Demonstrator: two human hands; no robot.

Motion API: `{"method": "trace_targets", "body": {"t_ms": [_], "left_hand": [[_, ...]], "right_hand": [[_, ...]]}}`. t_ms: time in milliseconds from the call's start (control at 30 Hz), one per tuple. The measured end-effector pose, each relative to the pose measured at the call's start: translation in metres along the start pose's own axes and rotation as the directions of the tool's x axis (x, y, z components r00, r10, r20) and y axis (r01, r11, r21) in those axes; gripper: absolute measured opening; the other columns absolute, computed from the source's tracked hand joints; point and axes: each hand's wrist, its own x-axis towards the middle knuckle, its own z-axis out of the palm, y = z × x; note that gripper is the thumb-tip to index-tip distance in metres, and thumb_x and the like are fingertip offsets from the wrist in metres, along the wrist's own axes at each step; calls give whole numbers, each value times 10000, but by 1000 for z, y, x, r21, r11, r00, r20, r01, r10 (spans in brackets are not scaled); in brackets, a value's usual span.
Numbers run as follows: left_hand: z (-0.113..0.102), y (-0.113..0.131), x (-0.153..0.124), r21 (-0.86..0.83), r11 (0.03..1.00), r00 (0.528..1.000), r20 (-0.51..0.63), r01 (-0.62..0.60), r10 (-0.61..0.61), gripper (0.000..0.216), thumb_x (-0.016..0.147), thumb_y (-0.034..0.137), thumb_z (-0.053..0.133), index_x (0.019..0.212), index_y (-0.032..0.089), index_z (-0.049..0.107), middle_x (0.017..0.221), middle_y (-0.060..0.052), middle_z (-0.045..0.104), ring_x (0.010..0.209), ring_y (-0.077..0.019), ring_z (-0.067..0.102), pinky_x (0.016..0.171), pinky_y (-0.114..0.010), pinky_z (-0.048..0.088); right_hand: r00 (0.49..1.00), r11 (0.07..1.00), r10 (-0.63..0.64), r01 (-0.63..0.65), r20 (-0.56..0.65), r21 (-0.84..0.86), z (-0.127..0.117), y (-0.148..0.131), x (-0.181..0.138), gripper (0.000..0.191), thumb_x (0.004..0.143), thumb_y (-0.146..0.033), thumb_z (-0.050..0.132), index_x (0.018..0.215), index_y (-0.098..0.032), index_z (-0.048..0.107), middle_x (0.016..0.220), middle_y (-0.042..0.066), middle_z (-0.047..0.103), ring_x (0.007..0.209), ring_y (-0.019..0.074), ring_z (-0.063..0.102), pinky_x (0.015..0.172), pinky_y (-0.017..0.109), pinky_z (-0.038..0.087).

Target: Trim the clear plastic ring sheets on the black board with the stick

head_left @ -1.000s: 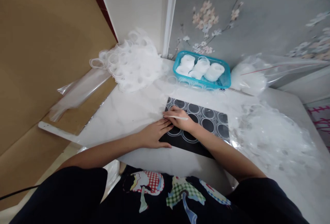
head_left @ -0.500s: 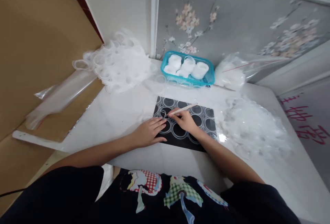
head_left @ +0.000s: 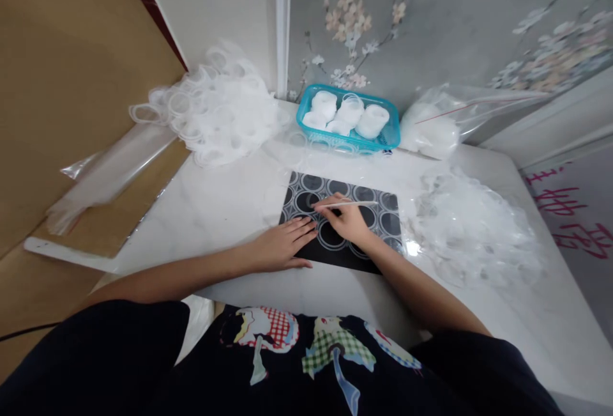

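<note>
A black sheet [head_left: 383,219] printed with white rings lies on the white table [head_left: 230,205] in front of me. My left hand [head_left: 282,246] rests flat on the sheet's near left corner, fingers stretched out. My right hand [head_left: 345,220] pinches a thin white stick [head_left: 352,204] and holds it low over the rings, its tip pointing left.
A turquoise basket [head_left: 390,138] with white rolls stands at the back. A heap of clear plastic rings [head_left: 215,109] lies at the back left, another clear heap [head_left: 472,227] at the right, and a plastic bag [head_left: 431,131] beside the basket. A brown board [head_left: 62,71] leans at the left.
My right hand has shifted the stick over the ringed sheet, its angle flattening from half a second ago. My left hand stays on the sheet's corner. The view has swung a little.
</note>
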Motion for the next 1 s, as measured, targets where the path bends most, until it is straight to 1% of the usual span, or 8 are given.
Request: {"method": "trace_targets", "body": {"t_ms": [33,100,300,600,700,800,933,1000], "left_hand": [[2,-1,1,-2,1000,1000,-8,0,0,768,958,632,435,1429,26,462,1505,-251,423,1443,-357,353,1192,-470,280],[5,-2,4,-15,1000,1000,-24,-4,4,797,953,659,410,1450,37,439,1506,-244,427,1450,-348,343,1198,-470,264],[3,-5,9,28,999,998,64,-27,25,846,957,692,332,1481,31,392,1513,-227,427,1455,-331,340,1207,-445,247],[5,-9,8,-91,995,999,34,-39,43,818,959,659,401,1514,60,347,1540,-221,384,1483,-323,279,1216,-470,228],[3,-9,9,-95,995,998,46,-41,45,815,956,647,429,1505,48,360,1539,-225,384,1485,-318,277,1225,-457,212],[-2,-7,9,-99,995,997,70,-22,29,812,956,645,433,1496,42,372,1552,-223,360,1484,-315,280,1230,-450,201],[-7,-5,9,-136,991,997,76,-1,11,840,941,672,438,1480,28,392,1561,-209,353,1476,-324,292,1235,-441,181],[-8,-5,8,-161,987,996,90,7,7,907,900,711,477,1492,31,375,1575,-206,323,1477,-339,283,1236,-443,179]], "right_hand": [[997,1000,11,-13,74,21,2,1,-1,191,910,-336,609,828,-244,754,906,60,780,865,241,696,845,411,529],[992,996,56,-63,112,61,4,3,-1,192,913,-330,607,850,-227,756,912,66,775,864,234,706,815,386,541],[993,995,61,-69,105,69,6,8,-1,161,903,-307,629,844,-216,749,912,61,775,873,228,717,789,356,550],[994,997,49,-55,92,58,5,9,1,158,915,-303,619,877,-220,747,909,57,775,876,229,721,806,364,563],[996,1000,2,-1,93,-9,4,9,0,156,923,-280,616,862,-217,745,915,56,778,884,228,710,824,379,561],[989,981,-106,121,104,-152,8,9,-8,169,952,-251,574,919,-217,736,974,65,779,869,226,670,812,393,555],[914,879,-292,373,283,-299,6,13,-8,256,996,-227,461,1012,-212,716,998,83,761,802,212,625,783,369,542],[921,848,-274,368,278,-382,-7,21,8,281,1005,-271,444,1018,-196,715,933,95,745,794,212,627,779,356,535]]}}
